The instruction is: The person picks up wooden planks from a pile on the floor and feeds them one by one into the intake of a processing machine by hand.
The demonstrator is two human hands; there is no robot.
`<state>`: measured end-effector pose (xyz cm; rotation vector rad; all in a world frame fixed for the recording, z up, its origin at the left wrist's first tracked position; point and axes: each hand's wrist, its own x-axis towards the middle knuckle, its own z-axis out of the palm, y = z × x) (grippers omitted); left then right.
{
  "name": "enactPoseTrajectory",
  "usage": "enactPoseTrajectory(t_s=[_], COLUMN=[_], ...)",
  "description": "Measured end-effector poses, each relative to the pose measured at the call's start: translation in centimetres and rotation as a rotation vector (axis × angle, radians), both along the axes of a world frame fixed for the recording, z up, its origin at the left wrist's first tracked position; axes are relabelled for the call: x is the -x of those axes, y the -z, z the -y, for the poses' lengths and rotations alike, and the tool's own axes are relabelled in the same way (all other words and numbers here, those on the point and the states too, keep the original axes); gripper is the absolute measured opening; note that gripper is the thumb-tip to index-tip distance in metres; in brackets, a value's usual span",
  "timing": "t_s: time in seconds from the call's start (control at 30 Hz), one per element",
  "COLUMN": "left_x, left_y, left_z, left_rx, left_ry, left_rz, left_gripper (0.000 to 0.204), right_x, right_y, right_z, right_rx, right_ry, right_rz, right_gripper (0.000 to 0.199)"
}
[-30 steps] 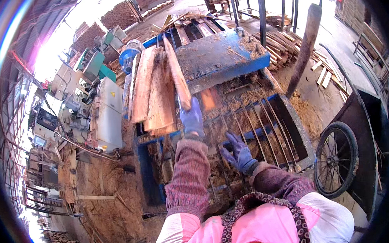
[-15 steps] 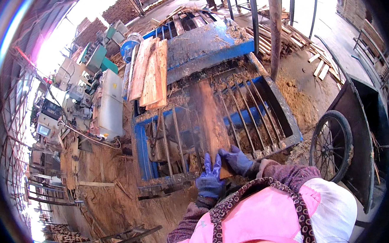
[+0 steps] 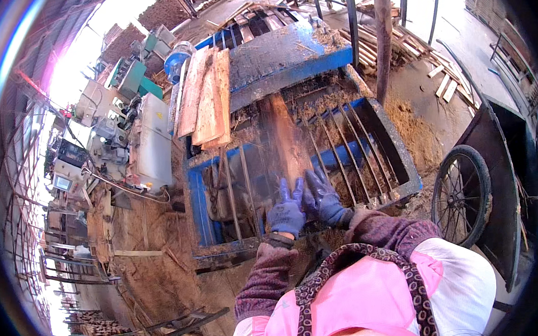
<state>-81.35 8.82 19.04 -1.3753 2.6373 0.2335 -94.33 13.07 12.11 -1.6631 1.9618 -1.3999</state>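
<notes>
A reddish-brown wooden board lies lengthwise on the blue metal machine's infeed bed, its far end under the blue-edged cover. At its near end, my left hand in a purple-blue glove rests with fingers spread and pointing forward. Beside it, my right hand, gloved alike, lies on the board's right side with fingers stretched out. Neither hand wraps around the board; both seem to press flat against it. The board's near edge is hidden by the gloves.
Several rough planks are stacked on the machine's left side. Metal bars span the frame on the right. A wheeled cart stands at right, near a wooden post. Sawdust and lumber lie about.
The board has slid forward, farther under the cover. Both hands have moved forward with it, and my right hand's fingers have turned to point ahead.
</notes>
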Motion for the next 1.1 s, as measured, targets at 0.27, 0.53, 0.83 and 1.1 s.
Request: enactPoseTrajectory(t_s=[0.27,0.53,0.83,1.1], left_x=[-1.8,-4.7,-8.9,-10.2], left_y=[-8.4,-14.5,-15.4,-12.7], left_z=[16.2,33.1,39.0,22.1], left_rx=[0.904,0.279,-0.105,-1.026], left_ry=[0.064,-0.481,-0.334,-0.213], left_rz=[-0.62,-0.035,-0.484,-1.573], left_gripper=[0.064,0.101,0.077,0.038], right_x=[3.3,2.2,2.2,2.5], right_y=[-0.9,-3.4,-2.9,-3.9], right_z=[7.0,7.5,7.8,6.6], right_rx=[0.009,-0.126,-0.192,-0.064], right_ry=[0.131,0.074,0.071,-0.085], right_rz=[-0.234,-0.29,-0.291,0.147], right_gripper=[0.053,0.059,0.063,0.06])
